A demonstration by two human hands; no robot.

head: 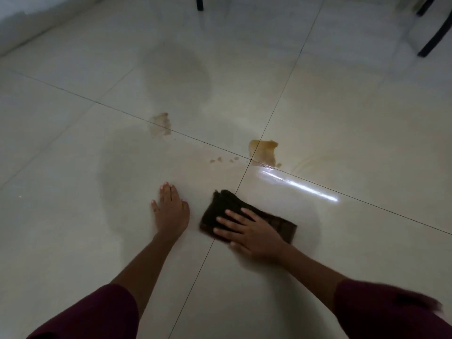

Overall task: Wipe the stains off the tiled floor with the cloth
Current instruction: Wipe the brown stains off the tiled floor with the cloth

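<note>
A dark brown folded cloth [227,204] lies flat on the pale tiled floor [73,216], across a grout line. My right hand [252,231] presses down on it with fingers spread. My left hand [171,209] rests flat on the bare tile just left of the cloth, holding nothing. An orange-brown stain [264,151] sits where four tiles meet, beyond the cloth. A fainter brown stain [161,124] lies farther left on the grout line. Small brown drops [216,160] dot the tile between them.
Black furniture legs stand at the top middle [199,3] and top right [431,40]. A white wall base [31,28] runs along the top left. A bright streak of reflected light [300,185] crosses the tile right of the cloth.
</note>
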